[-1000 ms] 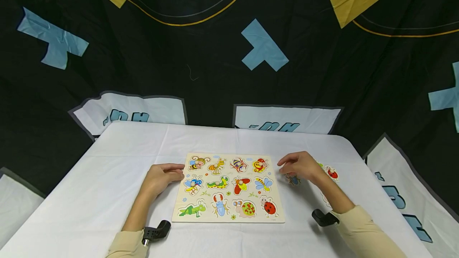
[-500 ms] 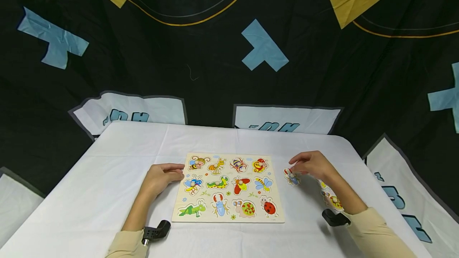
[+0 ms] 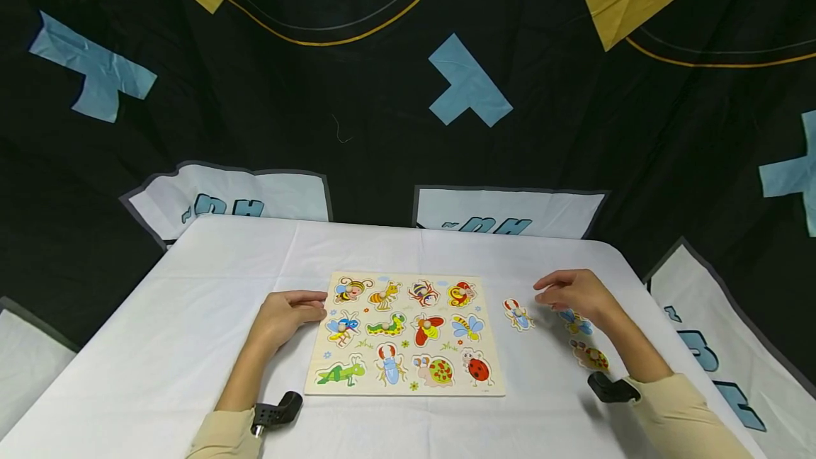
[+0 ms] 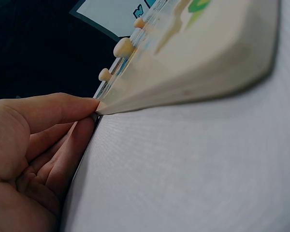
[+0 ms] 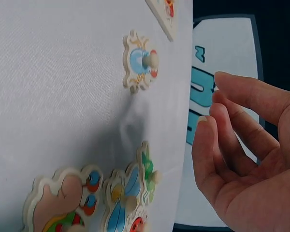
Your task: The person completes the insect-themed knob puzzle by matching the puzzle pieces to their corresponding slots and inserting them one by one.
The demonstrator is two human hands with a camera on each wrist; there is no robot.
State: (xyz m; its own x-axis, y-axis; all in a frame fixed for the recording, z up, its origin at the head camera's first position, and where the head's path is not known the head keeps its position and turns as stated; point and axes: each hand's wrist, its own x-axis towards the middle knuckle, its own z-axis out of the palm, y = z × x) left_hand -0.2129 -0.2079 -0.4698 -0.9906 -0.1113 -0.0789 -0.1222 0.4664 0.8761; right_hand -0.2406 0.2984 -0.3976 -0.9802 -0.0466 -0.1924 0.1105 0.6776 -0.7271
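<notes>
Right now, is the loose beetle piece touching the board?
No, bare cloth shows between the beetle piece and the board.

The insect puzzle board (image 3: 408, 343) looks like smooth wood, its peg knobs (image 4: 123, 47) matt and unvarnished. The table (image 3: 357, 250) wears matt, finely textured cloth; beyond its far edge hangs a dull, creased fabric backdrop (image 3: 357, 154).

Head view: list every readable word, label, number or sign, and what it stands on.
"H", seemingly, on the left rear panel; adjoining marks unclear.
"H", seemingly, on the middle rear panel; likewise.
Right panel: blue lettering, not surely legible.
Puzzle board: corner print too small to read.
</notes>
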